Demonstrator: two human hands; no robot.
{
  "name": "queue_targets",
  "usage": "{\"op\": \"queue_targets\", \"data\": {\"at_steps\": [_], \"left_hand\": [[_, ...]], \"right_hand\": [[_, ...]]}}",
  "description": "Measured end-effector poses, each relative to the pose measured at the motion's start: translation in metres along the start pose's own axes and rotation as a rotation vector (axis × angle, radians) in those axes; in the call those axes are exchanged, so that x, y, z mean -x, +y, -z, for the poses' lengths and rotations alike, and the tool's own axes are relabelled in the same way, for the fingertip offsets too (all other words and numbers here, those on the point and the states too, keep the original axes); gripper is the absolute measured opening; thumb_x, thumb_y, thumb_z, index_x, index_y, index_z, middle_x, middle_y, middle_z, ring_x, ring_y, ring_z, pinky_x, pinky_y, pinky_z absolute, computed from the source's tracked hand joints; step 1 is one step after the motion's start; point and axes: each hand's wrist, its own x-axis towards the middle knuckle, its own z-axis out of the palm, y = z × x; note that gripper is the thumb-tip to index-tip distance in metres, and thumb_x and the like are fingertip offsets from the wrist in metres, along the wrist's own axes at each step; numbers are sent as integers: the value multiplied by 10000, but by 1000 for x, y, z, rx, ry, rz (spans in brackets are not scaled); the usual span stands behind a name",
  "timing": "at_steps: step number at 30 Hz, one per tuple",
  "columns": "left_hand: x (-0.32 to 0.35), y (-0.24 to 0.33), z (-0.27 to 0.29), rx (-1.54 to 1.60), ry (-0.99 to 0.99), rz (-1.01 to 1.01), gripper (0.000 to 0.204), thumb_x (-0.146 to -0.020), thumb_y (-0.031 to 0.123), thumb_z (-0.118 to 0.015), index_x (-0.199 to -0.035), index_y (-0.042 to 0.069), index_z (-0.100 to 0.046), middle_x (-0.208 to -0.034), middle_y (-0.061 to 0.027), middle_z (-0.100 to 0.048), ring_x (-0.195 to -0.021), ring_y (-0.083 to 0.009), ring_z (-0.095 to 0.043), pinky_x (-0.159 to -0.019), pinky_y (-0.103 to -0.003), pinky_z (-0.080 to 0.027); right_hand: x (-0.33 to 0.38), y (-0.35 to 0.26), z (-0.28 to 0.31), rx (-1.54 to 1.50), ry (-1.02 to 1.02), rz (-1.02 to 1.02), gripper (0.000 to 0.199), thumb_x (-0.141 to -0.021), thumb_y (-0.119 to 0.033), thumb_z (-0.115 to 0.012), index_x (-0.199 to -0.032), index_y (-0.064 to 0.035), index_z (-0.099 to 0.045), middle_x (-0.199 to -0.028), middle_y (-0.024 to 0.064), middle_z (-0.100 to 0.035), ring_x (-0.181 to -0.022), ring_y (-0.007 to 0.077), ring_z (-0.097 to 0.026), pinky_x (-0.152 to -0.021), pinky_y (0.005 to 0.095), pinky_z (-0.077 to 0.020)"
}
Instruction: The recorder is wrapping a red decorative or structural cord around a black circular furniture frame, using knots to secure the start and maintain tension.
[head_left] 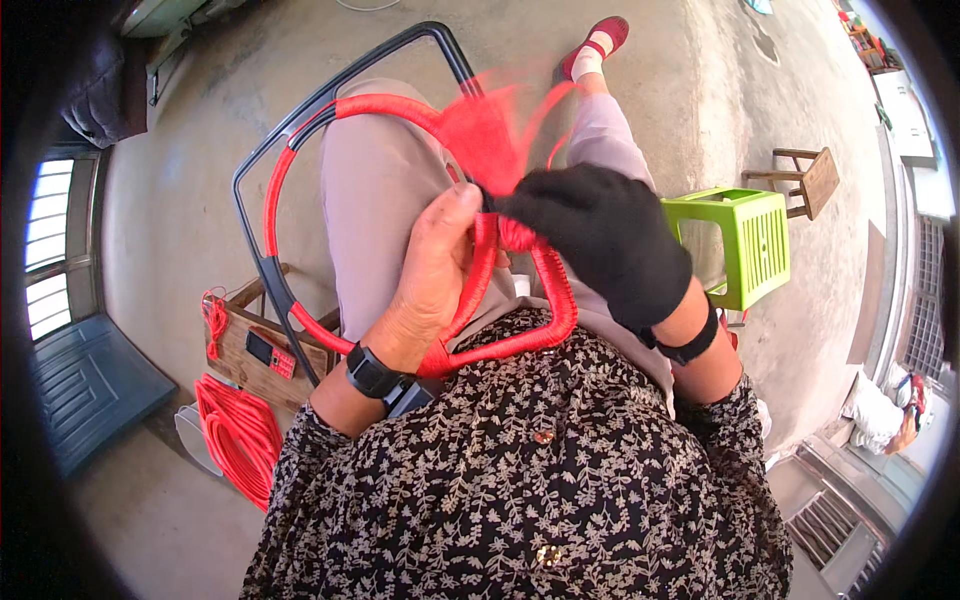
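On my lap rests a black metal frame (273, 278), partly wound with red cord; its red-wrapped loop (562, 300) lies against my waist. My bare left hand (432, 262), with a black watch at the wrist, is closed around the wrapped part, thumb on top. Close beside it is my right hand (610, 235) in a black glove, fingers pinched together at the red cord by the frame. A bunch of red cord (482, 140) sits just beyond both hands, smeared by motion. The right fingertips and the exact crossing of the cord are hidden.
At left, a low wooden stool (228, 345) bears a red-and-black phone (270, 354) and a small red cord bundle (214, 320). A large red coil (238, 435) lies below. To the right stand a green plastic stool (762, 250) and a wooden stool (820, 183).
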Motion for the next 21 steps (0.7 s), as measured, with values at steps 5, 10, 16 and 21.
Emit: {"op": "queue_targets", "data": {"at_steps": [5, 10, 16, 21], "left_hand": [[2, -2, 3, -74, -61, -107, 159, -863, 31, -584, -1019, 28, -555, -878, -46, -623, -787, -140, -616, -732, -299, -519], [2, -2, 4, -116, -98, -50, 215, -835, 14, -617, -1040, 17, -551, -901, -48, -618, -804, -132, -608, -722, -280, -518], [-2, -11, 9, -413, -36, -155, 309, -775, -22, -679, -1056, 4, -553, -947, -60, -632, -793, -137, -619, -738, -258, -516], [0, -7, 2, -332, -76, -71, 329, -768, -17, -688, -1063, 1, -543, -954, -63, -634, -828, -143, -625, -794, -270, -517]], "right_hand": [[19, 8, -22, -796, 89, -797, 129, -853, -109, -554, -969, -66, -592, -777, 59, -628, -684, 147, -619, -611, 253, -487], [28, 33, -19, -1325, -428, -792, 248, -934, -224, -507, -1040, -10, -578, -791, 27, -616, -672, 70, -572, -592, 223, -472], [33, 21, -29, -1134, -628, -775, 277, -927, -215, -526, -1084, 7, -576, -878, 10, -620, -821, 56, -557, -731, 205, -462], [56, 51, -48, -1486, 132, -931, 146, -881, -156, -578, -951, -29, -600, -873, 42, -619, -846, 143, -604, -766, 258, -486]]}}
